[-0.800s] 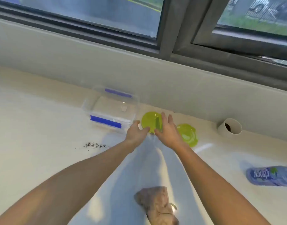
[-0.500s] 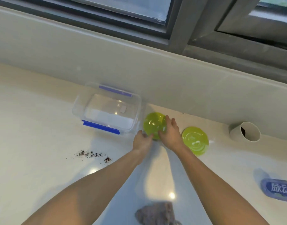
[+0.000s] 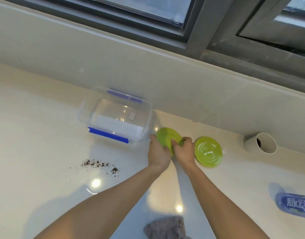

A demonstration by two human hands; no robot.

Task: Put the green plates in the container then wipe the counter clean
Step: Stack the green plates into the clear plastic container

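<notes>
A green plate (image 3: 166,138) is tilted up off the white counter (image 3: 36,152), held between both hands. My left hand (image 3: 157,153) grips its near left edge and my right hand (image 3: 183,150) grips its right edge. A second green plate (image 3: 208,151) lies flat on the counter just right of my right hand. The clear container (image 3: 117,118) with blue clips stands open, just left of the held plate, against the back wall. A grey cloth (image 3: 166,228) lies crumpled at the bottom edge.
Dark crumbs (image 3: 100,165) are scattered on the counter in front of the container. A white pipe end (image 3: 260,143) sticks out at the back right. A blue-labelled bottle (image 3: 294,205) lies at the right edge. The wall and window sill run along the back.
Both hands have closed on the left plate and tipped it up from flat. The camera has moved closer and tilted down; the second plate has stayed put.
</notes>
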